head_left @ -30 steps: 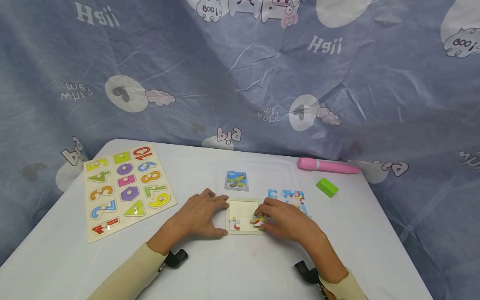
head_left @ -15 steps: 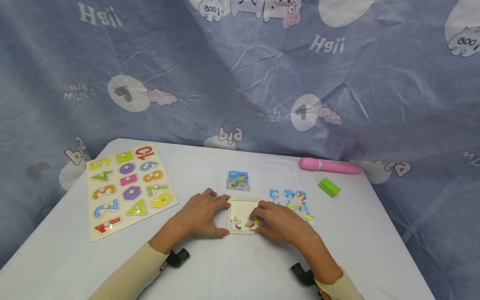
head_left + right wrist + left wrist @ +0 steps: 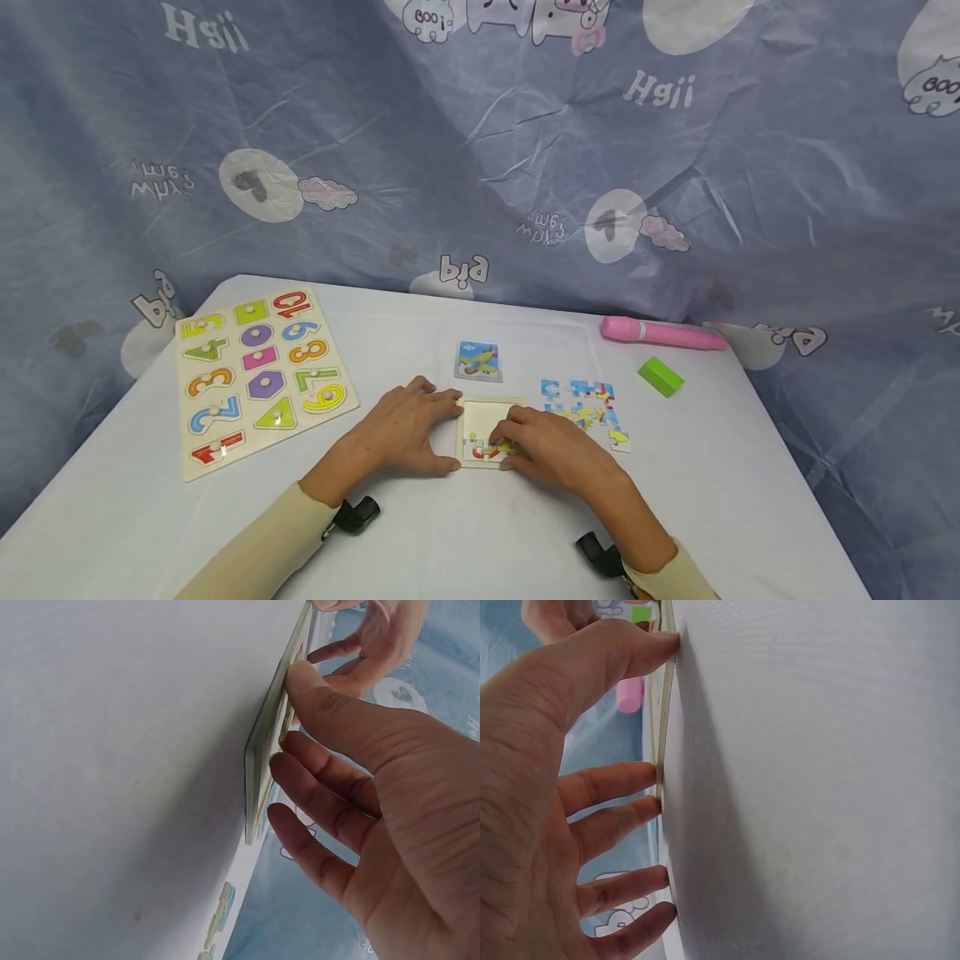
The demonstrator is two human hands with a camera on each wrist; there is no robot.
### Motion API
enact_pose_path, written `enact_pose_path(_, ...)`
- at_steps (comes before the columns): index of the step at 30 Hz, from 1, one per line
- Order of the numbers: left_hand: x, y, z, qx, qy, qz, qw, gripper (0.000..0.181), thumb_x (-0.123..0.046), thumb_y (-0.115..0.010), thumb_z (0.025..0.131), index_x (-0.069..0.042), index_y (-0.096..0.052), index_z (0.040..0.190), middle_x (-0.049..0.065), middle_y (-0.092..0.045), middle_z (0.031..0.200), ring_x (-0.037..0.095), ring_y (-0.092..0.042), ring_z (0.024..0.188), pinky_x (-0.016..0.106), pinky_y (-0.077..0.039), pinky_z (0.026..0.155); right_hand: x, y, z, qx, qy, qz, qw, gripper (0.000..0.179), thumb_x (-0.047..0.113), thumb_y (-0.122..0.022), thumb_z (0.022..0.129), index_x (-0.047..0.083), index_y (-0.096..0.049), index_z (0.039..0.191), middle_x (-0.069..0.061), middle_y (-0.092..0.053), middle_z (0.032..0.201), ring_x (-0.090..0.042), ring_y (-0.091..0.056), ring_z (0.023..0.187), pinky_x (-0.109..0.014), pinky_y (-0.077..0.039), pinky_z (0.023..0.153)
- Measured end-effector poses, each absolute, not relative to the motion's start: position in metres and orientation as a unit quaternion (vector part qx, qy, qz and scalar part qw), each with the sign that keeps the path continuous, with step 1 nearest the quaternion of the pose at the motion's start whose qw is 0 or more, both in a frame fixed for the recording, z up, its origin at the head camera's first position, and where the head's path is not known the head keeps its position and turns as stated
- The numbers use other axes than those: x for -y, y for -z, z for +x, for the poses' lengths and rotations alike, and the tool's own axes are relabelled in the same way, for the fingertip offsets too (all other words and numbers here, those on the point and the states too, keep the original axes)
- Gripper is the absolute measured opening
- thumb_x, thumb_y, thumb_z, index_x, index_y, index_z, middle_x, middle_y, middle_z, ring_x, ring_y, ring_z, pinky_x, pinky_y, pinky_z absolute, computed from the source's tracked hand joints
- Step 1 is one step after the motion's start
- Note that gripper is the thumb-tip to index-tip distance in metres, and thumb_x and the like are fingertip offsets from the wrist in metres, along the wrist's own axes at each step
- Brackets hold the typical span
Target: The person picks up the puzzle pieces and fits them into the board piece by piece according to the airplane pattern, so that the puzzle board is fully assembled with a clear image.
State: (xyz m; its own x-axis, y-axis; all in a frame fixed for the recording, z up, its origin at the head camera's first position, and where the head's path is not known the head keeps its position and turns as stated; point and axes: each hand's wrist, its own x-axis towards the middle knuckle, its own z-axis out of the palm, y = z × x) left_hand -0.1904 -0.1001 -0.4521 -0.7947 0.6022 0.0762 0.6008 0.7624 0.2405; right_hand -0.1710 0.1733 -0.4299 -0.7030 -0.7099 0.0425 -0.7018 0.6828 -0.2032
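A small wooden puzzle tray (image 3: 460, 433) lies on the white table between both hands. Spread along its left edge, my left hand (image 3: 397, 429) touches it with thumb and fingertips. My right hand (image 3: 558, 450) is over the tray's right part and pinches a yellow-and-red jigsaw piece (image 3: 503, 447) low inside it. Another jigsaw piece (image 3: 476, 451) sits in the lower left corner, beside the pinched one. In the right wrist view the thumb and fingers (image 3: 322, 791) close on the piece's thin edge above the tray. My right fingers hide the tray's right side.
Loose jigsaw pieces (image 3: 577, 414) lie right of the tray. An airplane picture card (image 3: 478, 361) is behind it. A number-and-shape board (image 3: 281, 450) stands at left. A green block (image 3: 661, 377) and a pink pen-shaped object (image 3: 663, 333) lie at back right.
My right hand has moved left across the tray with the jigsaw piece, bringing it beside the corner piece. The left hand has kept its place on the tray's edge.
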Motion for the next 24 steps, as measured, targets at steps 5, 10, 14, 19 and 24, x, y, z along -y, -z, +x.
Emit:
enact_pose_path(5,0.1001,0.4528,-0.1902,-0.939,-0.125,0.322,0.002,0.075,-0.065,-0.081,0.079,-0.023,-0.073,0.139,-0.004,-0.061,0.156,0.025,-0.055,0.131,0.047,-0.054,0.097,-0.1732,0.4332,-0.1705,-0.911,0.11,-0.398,0.011,0.024,0.028,-0.086,0.094,0.024,-0.076,0.115,0.007,-0.065,0.106,-0.006,-0.057,0.083,-0.03,-0.054,0.078)
enact_pose_path(10,0.0999,0.4527,-0.1908,-0.939,-0.12,0.321,-0.001,0.074,-0.065,-0.081,0.079,-0.023,-0.073,0.139,-0.004,-0.061,0.155,0.024,-0.055,0.131,0.046,-0.054,0.097,-0.1734,0.4353,-0.1713,-0.907,0.122,-0.404,0.005,0.021,0.024,-0.084,0.095,0.026,-0.076,0.114,0.007,-0.064,0.106,-0.005,-0.056,0.081,-0.029,-0.053,0.077)
enact_pose_path(14,0.0996,0.4527,-0.1911,-0.939,-0.121,0.321,0.001,0.075,-0.066,-0.081,0.079,-0.023,-0.073,0.14,-0.004,-0.061,0.156,0.024,-0.055,0.131,0.046,-0.054,0.096,-0.174,0.4363,-0.1716,-0.908,0.126,-0.4,0.009,0.021,0.024,-0.084,0.096,0.027,-0.077,0.115,0.007,-0.064,0.107,-0.005,-0.057,0.081,-0.028,-0.053,0.076)
enact_pose_path(19,0.0996,0.4533,-0.1917,-0.939,-0.121,0.323,0.001,0.075,-0.066,-0.081,0.079,-0.023,-0.073,0.139,-0.004,-0.061,0.156,0.025,-0.055,0.132,0.046,-0.054,0.096,-0.1741,0.4372,-0.1716,-0.909,0.126,-0.397,0.01,0.021,0.024,-0.083,0.096,0.028,-0.077,0.115,0.007,-0.065,0.107,-0.005,-0.057,0.08,-0.028,-0.053,0.075)
enact_pose_path(24,0.1002,0.4529,-0.1916,-0.938,-0.123,0.324,0.0,0.075,-0.065,-0.081,0.079,-0.023,-0.073,0.139,-0.004,-0.061,0.156,0.025,-0.055,0.132,0.046,-0.054,0.096,-0.1735,0.4376,-0.1723,-0.909,0.125,-0.398,0.007,0.02,0.024,-0.083,0.097,0.027,-0.077,0.115,0.007,-0.065,0.108,-0.005,-0.058,0.081,-0.028,-0.053,0.076)
